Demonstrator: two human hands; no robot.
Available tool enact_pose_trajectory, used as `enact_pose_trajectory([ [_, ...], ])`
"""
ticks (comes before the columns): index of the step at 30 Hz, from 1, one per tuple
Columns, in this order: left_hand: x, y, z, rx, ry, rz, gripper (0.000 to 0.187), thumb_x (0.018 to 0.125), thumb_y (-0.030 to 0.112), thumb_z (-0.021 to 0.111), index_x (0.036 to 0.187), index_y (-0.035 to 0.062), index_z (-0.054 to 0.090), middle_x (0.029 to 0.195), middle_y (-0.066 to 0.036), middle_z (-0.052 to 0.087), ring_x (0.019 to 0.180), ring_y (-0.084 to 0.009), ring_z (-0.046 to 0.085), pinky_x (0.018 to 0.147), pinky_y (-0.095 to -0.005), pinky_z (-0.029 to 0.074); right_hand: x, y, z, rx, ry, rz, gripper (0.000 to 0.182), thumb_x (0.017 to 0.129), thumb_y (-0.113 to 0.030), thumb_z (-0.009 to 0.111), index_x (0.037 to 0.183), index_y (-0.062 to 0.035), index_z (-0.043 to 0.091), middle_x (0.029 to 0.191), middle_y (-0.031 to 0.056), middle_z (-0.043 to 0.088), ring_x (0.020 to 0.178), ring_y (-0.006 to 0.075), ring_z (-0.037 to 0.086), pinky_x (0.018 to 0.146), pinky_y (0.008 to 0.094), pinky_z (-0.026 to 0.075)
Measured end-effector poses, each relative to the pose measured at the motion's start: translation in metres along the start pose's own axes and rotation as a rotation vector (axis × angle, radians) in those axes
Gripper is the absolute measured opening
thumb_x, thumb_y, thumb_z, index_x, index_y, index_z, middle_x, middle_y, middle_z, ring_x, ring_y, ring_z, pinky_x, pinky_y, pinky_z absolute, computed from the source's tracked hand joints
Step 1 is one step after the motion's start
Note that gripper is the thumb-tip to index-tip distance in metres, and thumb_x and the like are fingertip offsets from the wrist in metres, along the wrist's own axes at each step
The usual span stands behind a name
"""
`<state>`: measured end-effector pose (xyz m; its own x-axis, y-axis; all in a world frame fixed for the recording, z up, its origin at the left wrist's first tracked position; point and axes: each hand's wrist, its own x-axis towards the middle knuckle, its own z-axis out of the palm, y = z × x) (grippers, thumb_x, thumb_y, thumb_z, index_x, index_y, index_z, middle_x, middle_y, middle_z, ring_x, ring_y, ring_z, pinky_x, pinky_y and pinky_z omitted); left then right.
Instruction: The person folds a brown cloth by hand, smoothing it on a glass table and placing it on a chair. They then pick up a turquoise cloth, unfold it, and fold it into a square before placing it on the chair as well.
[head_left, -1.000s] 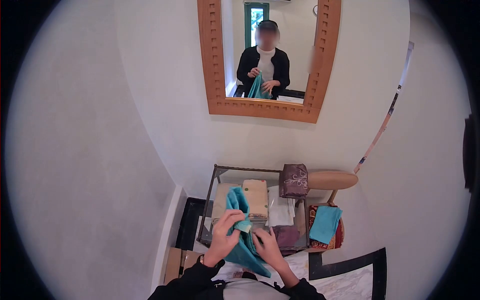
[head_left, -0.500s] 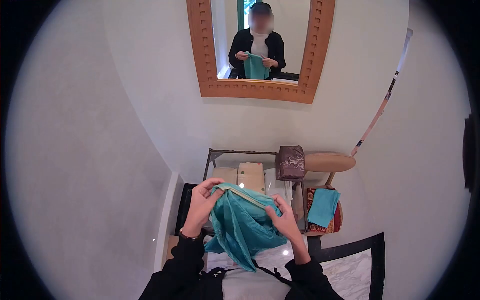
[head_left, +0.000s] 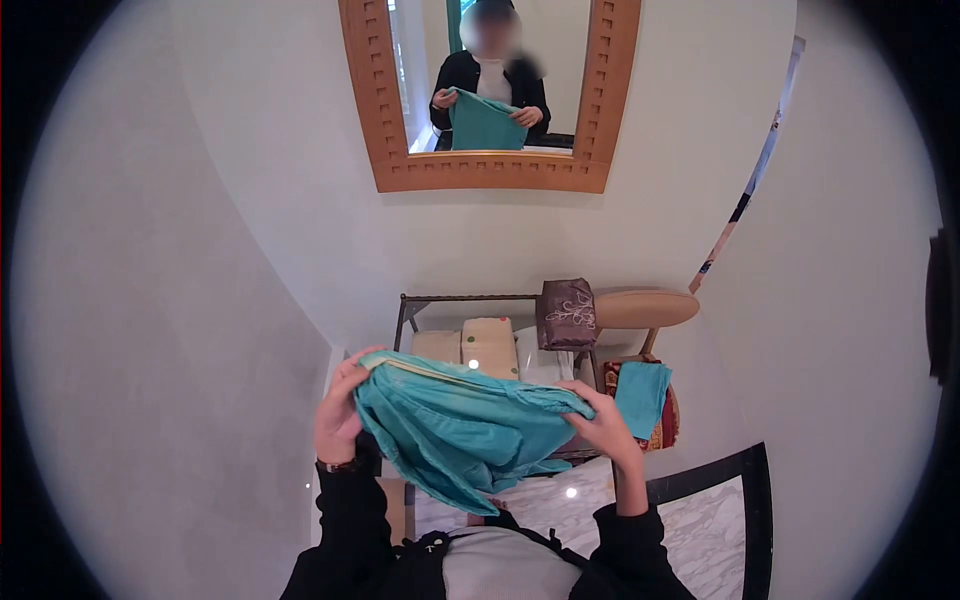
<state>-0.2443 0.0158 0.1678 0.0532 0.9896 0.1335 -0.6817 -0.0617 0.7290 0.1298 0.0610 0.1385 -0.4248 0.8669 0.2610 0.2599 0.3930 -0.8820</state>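
A turquoise cloth (head_left: 450,420) is stretched between my two hands, with a pale yellow strip along part of its upper edge and loose folds hanging below. My left hand (head_left: 340,405) is closed on its upper left corner. At the opposite end, my right hand (head_left: 605,425) pinches the upper right corner, thumb and fingers on the fabric. The mirror (head_left: 490,176) shows the same cloth held up in front of the body.
Below the mirror stands a glass-topped table (head_left: 470,297) with light cushion-like packages (head_left: 487,347) visible there. A brown patterned box or pouch (head_left: 567,315) sits at its right corner. Beside it, a chair (head_left: 648,308) has a folded turquoise cloth (head_left: 641,398) on its red patterned seat.
My hands have moved apart, left hand leftward and right hand rightward, pulling the cloth wider. Its upper edge is now more stretched. The view has shifted slightly.
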Motion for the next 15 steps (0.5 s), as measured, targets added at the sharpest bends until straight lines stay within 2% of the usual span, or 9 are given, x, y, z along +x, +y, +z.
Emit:
enact_pose_trajectory([
  [2, -0.001, 0.005, -0.004, -0.037, 0.03, -0.007, 0.037, 0.09, 0.005, 0.058, 0.123, -0.0089, 0.051, 0.112, -0.019, 0.064, 0.101, -0.0251, 0.066, 0.091, -0.0354, 0.053, -0.002, -0.005, -0.007, 0.144, 0.007, 0.073, 0.03, 0.081, 0.004, 0.062, 0.111, 0.0035, 0.06, 0.096, 0.0067, 0.063, 0.085, 0.0127, 0.054, 0.078, 0.0256, 0.045],
  [5, 0.0, 0.009, -0.013, 0.008, 0.027, 0.0, 0.034, 0.089, 0.004, 0.057, 0.12, -0.008, 0.053, 0.11, -0.017, 0.064, 0.099, -0.0235, 0.066, 0.089, -0.0341, 0.052, 0.0, -0.011, -0.017, 0.143, -0.055, -0.03, 0.03, 0.081, 0.007, 0.06, 0.111, 0.0038, 0.061, 0.098, 0.0054, 0.063, 0.086, 0.0131, 0.055, 0.078, 0.0249, 0.045],
  [8, 0.001, 0.013, -0.02, 0.193, 0.029, 0.055, 0.028, 0.087, 0.002, 0.055, 0.114, -0.0053, 0.056, 0.104, -0.011, 0.064, 0.093, -0.0182, 0.065, 0.083, -0.0291, 0.051, 0.003, -0.017, -0.024, 0.088, -0.001, -0.063, 0.03, 0.081, 0.006, 0.057, 0.111, 0.0028, 0.062, 0.105, 0.0094, 0.063, 0.098, 0.0156, 0.057, 0.087, 0.0261, 0.044],
  [11, -0.005, 0.034, 0.021, 0.533, 0.056, 0.037, 0.023, 0.087, 0.003, 0.052, 0.109, -0.0018, 0.056, 0.1, -0.005, 0.061, 0.088, -0.0114, 0.059, 0.078, -0.0236, 0.045, 0.004, -0.042, -0.029, 0.143, 0.039, -0.029, 0.032, 0.081, 0.008, 0.056, 0.112, 0.0018, 0.063, 0.107, 0.009, 0.063, 0.101, 0.0158, 0.057, 0.089, 0.0256, 0.044],
  [14, -0.01, 0.042, 0.042, 0.622, 0.106, 0.058, 0.017, 0.089, 0.005, 0.05, 0.105, 0.0008, 0.055, 0.095, -0.002, 0.056, 0.085, -0.0074, 0.053, 0.075, -0.0212, 0.04, -0.003, -0.052, -0.037, 0.3, 0.001, -0.005, 0.036, 0.081, 0.008, 0.053, 0.114, -0.0002, 0.063, 0.109, 0.0087, 0.063, 0.102, 0.0152, 0.057, 0.089, 0.0262, 0.045],
  [15, -0.01, 0.045, 0.053, 0.681, 0.119, 0.079, 0.015, 0.09, 0.011, 0.051, 0.101, 0.0008, 0.054, 0.09, -0.001, 0.053, 0.083, -0.0079, 0.051, 0.075, -0.0214, 0.039, -0.002, -0.054, -0.04, 0.295, 0.018, -0.029, 0.029, 0.083, 0.007, 0.059, 0.11, -0.0001, 0.066, 0.104, 0.0063, 0.065, 0.096, 0.0134, 0.059, 0.085, 0.0274, 0.047],
])
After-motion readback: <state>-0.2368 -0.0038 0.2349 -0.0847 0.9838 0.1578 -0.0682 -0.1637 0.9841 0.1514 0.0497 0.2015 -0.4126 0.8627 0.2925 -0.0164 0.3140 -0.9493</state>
